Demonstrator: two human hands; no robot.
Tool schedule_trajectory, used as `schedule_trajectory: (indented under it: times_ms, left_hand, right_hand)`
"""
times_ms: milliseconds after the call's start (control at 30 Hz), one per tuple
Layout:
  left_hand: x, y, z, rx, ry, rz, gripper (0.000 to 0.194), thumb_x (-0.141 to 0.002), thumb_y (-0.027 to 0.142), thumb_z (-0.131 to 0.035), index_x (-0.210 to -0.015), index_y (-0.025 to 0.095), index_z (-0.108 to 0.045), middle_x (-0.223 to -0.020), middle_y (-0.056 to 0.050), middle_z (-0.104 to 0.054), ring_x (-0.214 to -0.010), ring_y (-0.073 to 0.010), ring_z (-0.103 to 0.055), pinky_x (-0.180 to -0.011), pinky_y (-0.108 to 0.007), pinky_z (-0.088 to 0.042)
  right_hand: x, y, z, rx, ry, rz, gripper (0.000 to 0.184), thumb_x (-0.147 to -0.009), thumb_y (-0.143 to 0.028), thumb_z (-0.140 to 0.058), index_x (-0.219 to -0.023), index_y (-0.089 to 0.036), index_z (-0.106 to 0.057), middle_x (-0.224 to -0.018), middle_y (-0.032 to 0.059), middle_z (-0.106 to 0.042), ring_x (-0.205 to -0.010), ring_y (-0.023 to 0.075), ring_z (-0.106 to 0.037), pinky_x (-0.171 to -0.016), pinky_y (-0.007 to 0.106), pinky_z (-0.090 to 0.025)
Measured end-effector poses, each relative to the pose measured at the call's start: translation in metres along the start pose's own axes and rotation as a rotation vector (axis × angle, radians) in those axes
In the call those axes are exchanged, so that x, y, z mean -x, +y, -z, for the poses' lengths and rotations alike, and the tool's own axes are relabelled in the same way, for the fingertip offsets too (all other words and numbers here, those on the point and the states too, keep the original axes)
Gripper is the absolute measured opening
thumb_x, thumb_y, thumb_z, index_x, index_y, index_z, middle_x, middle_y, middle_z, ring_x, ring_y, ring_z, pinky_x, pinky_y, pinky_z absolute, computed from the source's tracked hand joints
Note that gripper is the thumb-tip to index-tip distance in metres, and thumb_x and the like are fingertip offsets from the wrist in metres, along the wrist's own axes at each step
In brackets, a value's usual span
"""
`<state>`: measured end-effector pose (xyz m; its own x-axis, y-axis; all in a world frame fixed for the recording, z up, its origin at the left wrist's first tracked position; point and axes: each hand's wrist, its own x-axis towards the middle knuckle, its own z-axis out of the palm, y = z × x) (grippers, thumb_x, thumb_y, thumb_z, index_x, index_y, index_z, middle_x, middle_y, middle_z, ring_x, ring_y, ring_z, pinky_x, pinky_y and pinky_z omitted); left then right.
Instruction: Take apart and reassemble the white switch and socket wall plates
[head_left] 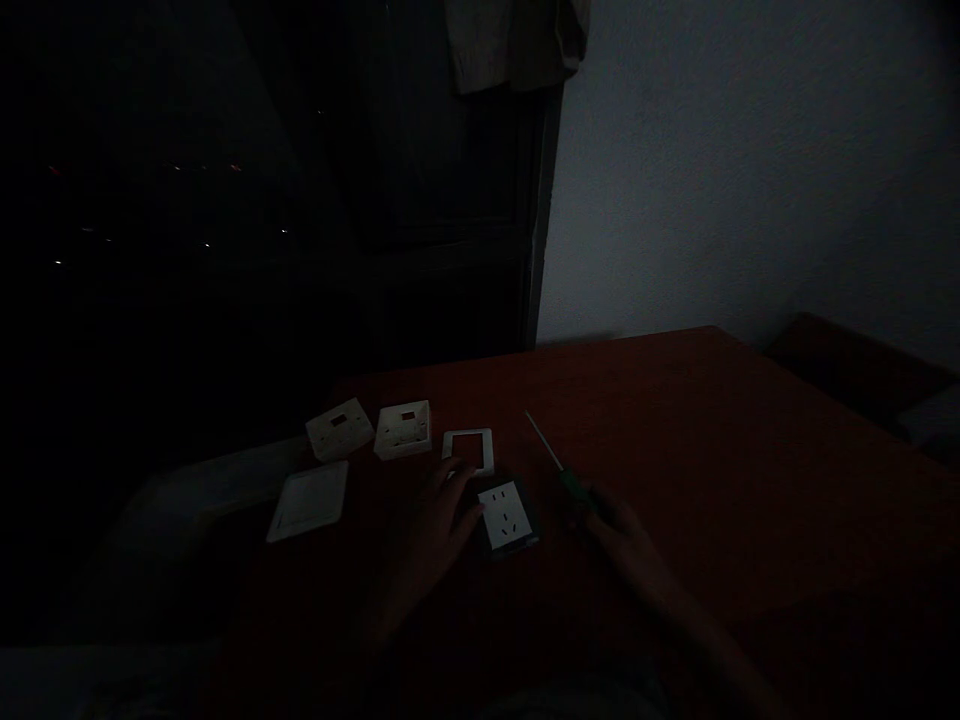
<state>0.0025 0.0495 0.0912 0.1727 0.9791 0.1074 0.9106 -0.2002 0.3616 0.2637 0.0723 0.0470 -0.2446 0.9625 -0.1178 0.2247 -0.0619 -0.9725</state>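
Observation:
My left hand (444, 515) reaches over the table with its fingers apart. Its fingertips lie at the lower edge of a white square frame (489, 452), and the thumb is by the left edge of a wall socket (507, 514) with a white face and dark rim. Whether the fingers touch either one is hard to tell in the dim light. My right hand (619, 535) is closed round the green handle of a screwdriver (574, 487). Its thin metal shaft points up and to the left, away from the socket.
Two white back boxes (339, 430) stand at the far left of the reddish-brown table (675, 420), with a flat white plate (309, 500) nearer me. A pale wall (735, 180) rises behind the table. Cloth (517, 45) hangs above by a dark window. The room is very dim.

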Motion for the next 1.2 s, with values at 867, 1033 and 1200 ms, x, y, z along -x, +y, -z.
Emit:
schedule_trajectory:
  times_ms: [867, 1033, 1200]
  left_hand:
    - [-0.033, -0.016, -0.004, -0.130, 0.015, -0.101, 0.024, -0.091, 0.009, -0.047, -0.105, 0.020, -0.063, -0.106, -0.006, -0.062, -0.101, -0.0210, -0.057, -0.088, -0.035, -0.047]
    - [-0.024, -0.005, 0.004, -0.098, 0.116, -0.128, 0.023, -0.092, 0.013, -0.048, -0.109, 0.022, -0.061, -0.108, -0.004, -0.062, -0.103, -0.0206, -0.056, -0.091, -0.037, -0.048]
    - [0.006, 0.018, 0.004, -0.079, 0.084, -0.170, 0.026, -0.093, 0.014, -0.046, -0.112, 0.023, -0.060, -0.111, -0.003, -0.061, -0.104, -0.0209, -0.055, -0.090, -0.037, -0.049]
  right_hand:
    - [0.000, -0.004, 0.000, 0.097, 0.003, 0.034, 0.034, -0.085, -0.043, -0.051, -0.104, -0.017, -0.060, -0.093, 0.0058, -0.065, -0.086, 0.0210, -0.060, -0.074, 0.029, -0.047]
    - [-0.001, -0.003, -0.001, 0.028, -0.015, 0.005, 0.030, -0.084, -0.043, -0.051, -0.100, -0.018, -0.058, -0.080, 0.0020, -0.062, -0.070, 0.0165, -0.057, -0.062, 0.026, -0.045]
    - [0.000, -0.006, -0.002, -0.027, 0.029, -0.028, 0.029, -0.081, -0.041, -0.054, -0.100, -0.019, -0.056, -0.085, 0.0040, -0.065, -0.075, 0.0190, -0.060, -0.066, 0.028, -0.048]
